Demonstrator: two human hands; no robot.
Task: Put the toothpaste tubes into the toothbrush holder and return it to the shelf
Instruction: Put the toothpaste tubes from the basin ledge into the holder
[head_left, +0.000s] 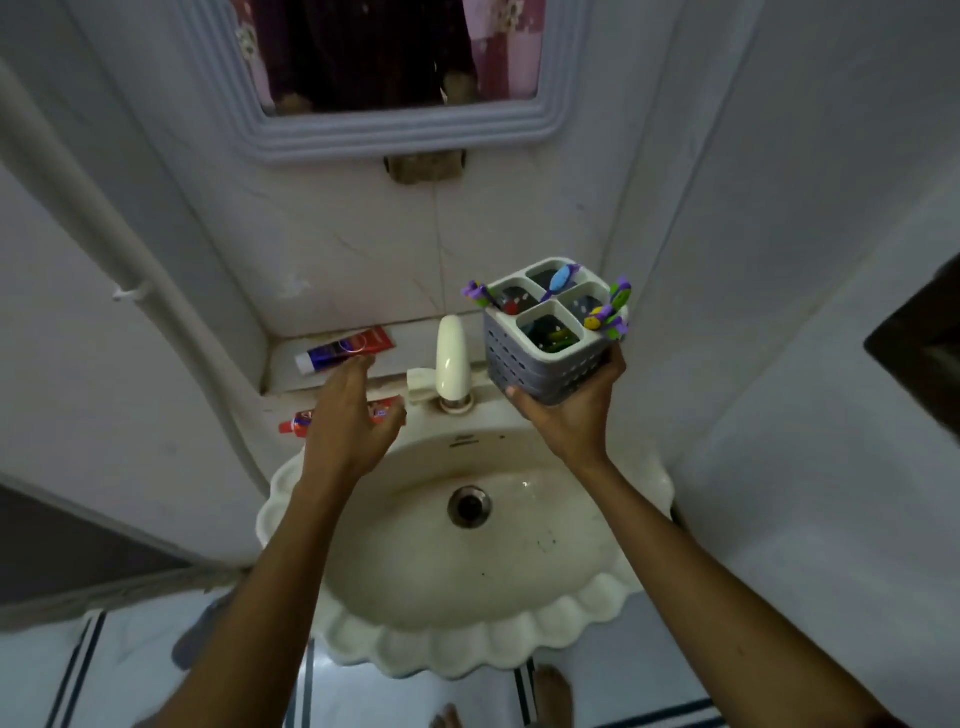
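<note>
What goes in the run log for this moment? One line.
right hand: holds toothbrush holder | left hand: open, reaching blue toothpaste tube | shelf

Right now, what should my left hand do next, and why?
Probably close the left hand on the red and blue toothpaste tube on the shelf: its open fingertips are at that tube, and the right hand already holds the toothbrush holder.

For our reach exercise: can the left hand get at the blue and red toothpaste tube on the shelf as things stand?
Probably yes. The left hand is open, its fingertips right at the toothpaste tube lying on the shelf, with nothing between them.
</note>
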